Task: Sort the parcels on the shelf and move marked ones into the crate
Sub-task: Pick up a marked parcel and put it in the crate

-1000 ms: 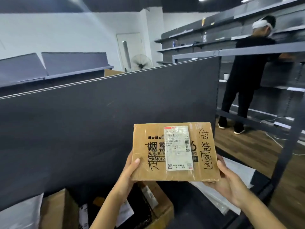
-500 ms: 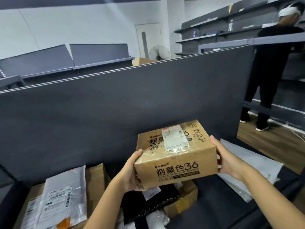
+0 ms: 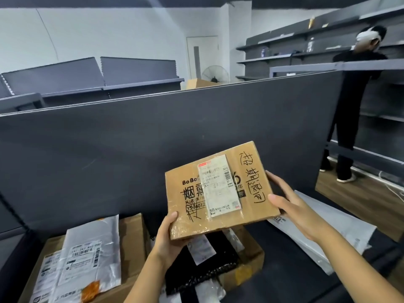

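Now the box (image 3: 218, 189) is tipped back up, its labelled, pen-marked face toward the camera; half a second ago it lay flatter, front side showing. The left hand (image 3: 168, 239) grips its near-left corner, thumb on top. The right hand (image 3: 293, 206) clasps its right edge. Between both hands, it hangs above the parcels (image 3: 91, 248) on the shelf (image 3: 284, 270); the handwriting suggests it is crate-bound.

Tall dark grey back panel (image 3: 109, 149) walling off everything ahead, taped brown cardboard box (image 3: 218, 189) filling the air mid-shelf, grey plastic mailer (image 3: 91, 248) and black wrapped parcel (image 3: 203, 267) crowding below left, bare dark shelf strip (image 3: 279, 270) open beside the white plastic mailer (image 3: 349, 224) at right.
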{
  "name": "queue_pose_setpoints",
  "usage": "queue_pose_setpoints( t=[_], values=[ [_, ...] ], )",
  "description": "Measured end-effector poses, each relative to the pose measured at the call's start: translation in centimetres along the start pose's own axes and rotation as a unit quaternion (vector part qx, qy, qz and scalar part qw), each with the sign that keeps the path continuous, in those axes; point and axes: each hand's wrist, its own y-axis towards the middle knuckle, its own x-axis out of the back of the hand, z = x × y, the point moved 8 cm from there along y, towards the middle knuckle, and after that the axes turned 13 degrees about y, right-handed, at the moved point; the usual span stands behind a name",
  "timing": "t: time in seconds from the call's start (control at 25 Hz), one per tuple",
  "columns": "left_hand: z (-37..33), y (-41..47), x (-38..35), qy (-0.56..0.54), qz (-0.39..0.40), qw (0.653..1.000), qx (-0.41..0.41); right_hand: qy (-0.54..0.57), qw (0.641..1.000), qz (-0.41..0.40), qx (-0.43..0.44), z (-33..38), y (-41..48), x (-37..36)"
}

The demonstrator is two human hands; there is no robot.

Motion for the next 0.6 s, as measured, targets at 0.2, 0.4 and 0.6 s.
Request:
queue_pose_setpoints(
  t=[0.2, 0.4, 0.6],
  values=[
    [-3.8, -1.1, -1.2, 0.09, 0.009, 0.986, -0.139, 0.089, 0.995, -0.026, 0.041, -1.0, -0.3, 1.8],
    [-6.9, -3.1, -2.4, 0.204, 0.011, 0.95, -0.236, 0.182, 0.979, -0.087, 0.037, -2.3, -0.7, 3.0],
    [-9.7, -4.6, -2.7, 0.199, 0.025, 0.939, -0.278, 0.198, 0.974, -0.091, 0.055, -0.7, -1.5, 2.5]
  ],
)
